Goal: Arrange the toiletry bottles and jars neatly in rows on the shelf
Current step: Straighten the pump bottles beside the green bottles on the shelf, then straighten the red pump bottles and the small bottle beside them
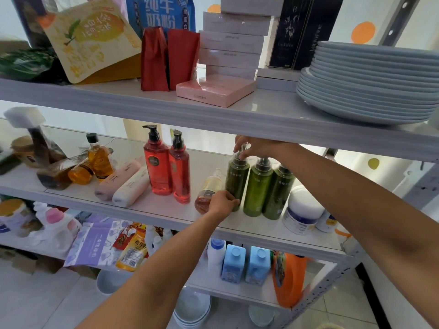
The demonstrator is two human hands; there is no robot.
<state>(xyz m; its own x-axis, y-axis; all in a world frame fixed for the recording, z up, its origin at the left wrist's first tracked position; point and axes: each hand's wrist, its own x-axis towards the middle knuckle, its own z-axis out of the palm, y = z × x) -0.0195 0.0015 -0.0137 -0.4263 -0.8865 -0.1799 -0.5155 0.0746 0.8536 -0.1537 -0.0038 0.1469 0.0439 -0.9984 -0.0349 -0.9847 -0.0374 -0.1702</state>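
dark green pump bottle [235,184], upright, both hands gripping

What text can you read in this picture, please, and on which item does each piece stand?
"纯牛奶粉": on the blue bag.
"LuckyFine": on the dark box.
Labels on the green bottles, red bottles and white jar: too blurred to read.

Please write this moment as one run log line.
left hand: grips leftmost green bottle low | right hand: pinches its pump | bottle: upright
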